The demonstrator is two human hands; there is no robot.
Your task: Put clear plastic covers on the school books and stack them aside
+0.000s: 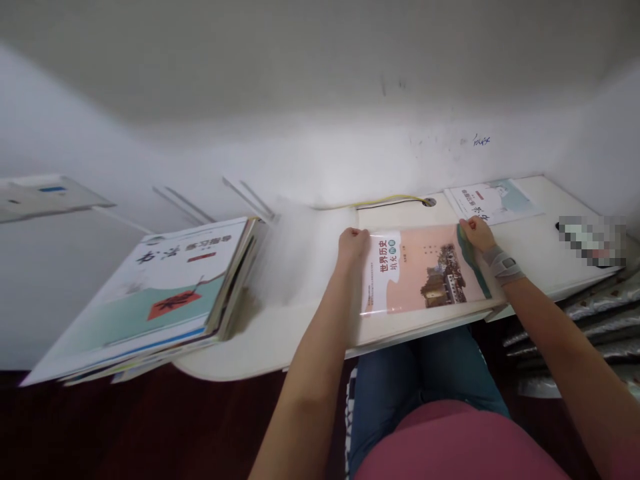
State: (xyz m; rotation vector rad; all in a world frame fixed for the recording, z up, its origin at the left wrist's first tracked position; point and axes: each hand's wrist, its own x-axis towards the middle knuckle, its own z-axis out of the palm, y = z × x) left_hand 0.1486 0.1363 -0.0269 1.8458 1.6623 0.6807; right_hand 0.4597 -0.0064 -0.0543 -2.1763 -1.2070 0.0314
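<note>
A pink workbook (413,267) with a building pictured on its cover lies sideways on the white desk, in a glossy clear plastic book cover (495,292) that reaches past its right edge. My left hand (353,244) is closed at the upper left corner, pinching the plastic's edge. At the upper right, by the green strip, my right hand (477,235) pinches the cover's edge between thumb and fingers. Left of the workbook, translucent plastic sheets (285,257) lie on the desk, blurred.
A tall stack of books (175,287) stands at the left desk end. Another booklet (493,201) lies at the back right, near a cable hole (429,202) with a yellow cable. A phone-like object, pixelated (593,241), is at far right. Silvery padded material (600,333) sits below the desk.
</note>
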